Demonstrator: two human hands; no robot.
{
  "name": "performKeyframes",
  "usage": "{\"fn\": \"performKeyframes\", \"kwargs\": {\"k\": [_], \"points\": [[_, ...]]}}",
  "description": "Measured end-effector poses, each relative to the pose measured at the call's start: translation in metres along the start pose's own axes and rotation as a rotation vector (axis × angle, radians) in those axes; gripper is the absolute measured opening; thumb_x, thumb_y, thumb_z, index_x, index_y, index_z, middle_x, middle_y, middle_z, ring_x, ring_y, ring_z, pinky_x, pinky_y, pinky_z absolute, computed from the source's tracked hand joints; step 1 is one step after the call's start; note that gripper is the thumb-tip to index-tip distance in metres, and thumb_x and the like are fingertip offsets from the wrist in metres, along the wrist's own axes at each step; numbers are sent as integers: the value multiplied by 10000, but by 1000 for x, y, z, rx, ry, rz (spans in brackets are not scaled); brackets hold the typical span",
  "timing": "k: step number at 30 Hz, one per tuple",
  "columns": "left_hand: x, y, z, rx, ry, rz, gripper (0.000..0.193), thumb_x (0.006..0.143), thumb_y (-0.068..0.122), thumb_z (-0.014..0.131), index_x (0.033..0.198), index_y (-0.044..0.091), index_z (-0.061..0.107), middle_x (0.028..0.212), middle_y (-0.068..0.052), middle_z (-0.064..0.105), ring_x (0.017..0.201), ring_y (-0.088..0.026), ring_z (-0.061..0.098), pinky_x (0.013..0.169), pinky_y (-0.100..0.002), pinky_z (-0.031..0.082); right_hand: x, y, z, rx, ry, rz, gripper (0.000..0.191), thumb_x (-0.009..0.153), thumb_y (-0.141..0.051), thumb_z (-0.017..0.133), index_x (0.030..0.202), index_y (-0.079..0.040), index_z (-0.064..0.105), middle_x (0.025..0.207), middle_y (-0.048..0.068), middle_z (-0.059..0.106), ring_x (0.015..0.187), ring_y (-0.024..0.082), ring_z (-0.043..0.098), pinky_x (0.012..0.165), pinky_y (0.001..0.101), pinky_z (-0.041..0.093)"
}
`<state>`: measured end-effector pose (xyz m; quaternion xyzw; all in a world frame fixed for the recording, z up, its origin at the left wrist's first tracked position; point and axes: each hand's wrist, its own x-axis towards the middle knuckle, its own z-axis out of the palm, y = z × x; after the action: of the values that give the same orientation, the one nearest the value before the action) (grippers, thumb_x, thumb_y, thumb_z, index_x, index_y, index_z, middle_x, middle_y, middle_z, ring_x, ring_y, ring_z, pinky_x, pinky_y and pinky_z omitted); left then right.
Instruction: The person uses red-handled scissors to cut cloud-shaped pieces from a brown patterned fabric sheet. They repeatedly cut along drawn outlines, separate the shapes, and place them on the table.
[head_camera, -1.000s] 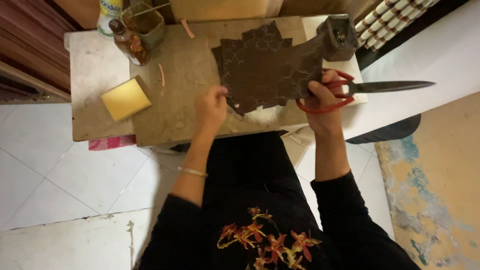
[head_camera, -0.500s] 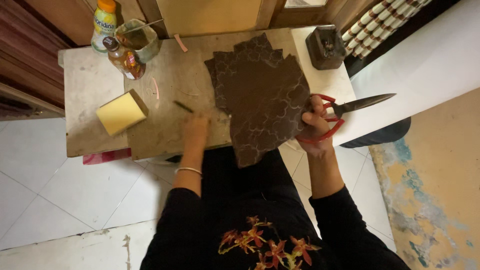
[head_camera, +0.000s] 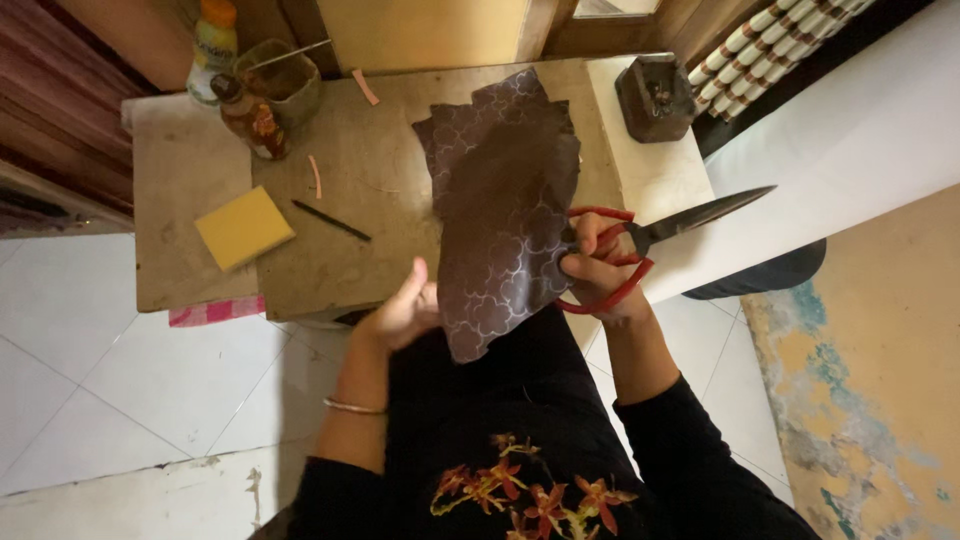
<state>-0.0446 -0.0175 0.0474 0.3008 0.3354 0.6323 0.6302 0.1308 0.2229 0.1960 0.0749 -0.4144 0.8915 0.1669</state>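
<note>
A low wooden table (head_camera: 350, 270) fills the upper middle of the head view, reaching away from both hands. Across it, from the far edge down over the near edge towards the person's lap, lies a dark brown sheet (head_camera: 505, 210) stamped with a pale scale pattern; it is folded over on itself and curls up between the two hands.

The left hand (head_camera: 405, 310) pinches the sheet's lower left edge, fingers closed on it, just off the table's near edge. The right hand (head_camera: 598, 270) is closed through the red loops of a large pair of scissors (head_camera: 660, 235), and its fingers also press against the sheet's right edge. The blades look shut, or nearly so, and point away to the right of the grip, out past the table's corner and clear of the sheet.

Beyond the right hand, on the table's far right corner, sits a dark boxy block (head_camera: 655, 97). Well to the left of the left hand lies a yellow pad (head_camera: 244, 227), with a thin black pencil (head_camera: 331, 220) between it and the sheet. At the far left corner stand a jar (head_camera: 285, 80), a brown bottle (head_camera: 250, 115) and a yellow-capped bottle (head_camera: 215, 45), touching or nearly so.
</note>
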Motion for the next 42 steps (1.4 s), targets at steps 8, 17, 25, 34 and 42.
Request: {"fn": "performKeyframes", "kwargs": {"k": [8,17,25,34,42], "points": [[3,15,72,-82,474,501,339,1083,20,619,1415,30,551,1314,-76,629,1221,-198,582,1082,-384,482,-23,-21,-19,-728,254,198,169,888,15,741,931,-91,617,941,13,631,897,112,624,792,268,492],[9,62,125,-186,475,656,438,1026,-58,565,1435,76,486,1334,-67,617,1227,-197,600,1067,-379,509,-61,-27,-5,-1180,210,485,283,807,-225,863,948,-28,719,841,71,736,737,150,674,657,300,541],[12,48,130,-253,453,793,418,1026,-113,548,1393,81,505,1306,-74,624,1211,-205,618,1070,-393,523,-79,-14,27,-1217,100,957,400,716,-240,881,1003,-37,693,810,57,740,648,226,692,609,357,555],[1,32,124,91,418,737,412,1014,-143,549,1384,36,573,1310,-51,646,1211,-159,610,1090,-350,492,-92,8,16,-826,-46,401,555,802,-333,804,1238,-43,618,1228,98,669,1190,254,649,1028,413,513],[10,18,144,174,318,578,427,1008,-122,581,1404,36,556,1327,-35,641,1246,-144,598,1083,-347,504,-90,39,17,-604,430,110,270,905,-30,722,1159,27,652,1069,104,691,966,216,657,832,361,533]]}}
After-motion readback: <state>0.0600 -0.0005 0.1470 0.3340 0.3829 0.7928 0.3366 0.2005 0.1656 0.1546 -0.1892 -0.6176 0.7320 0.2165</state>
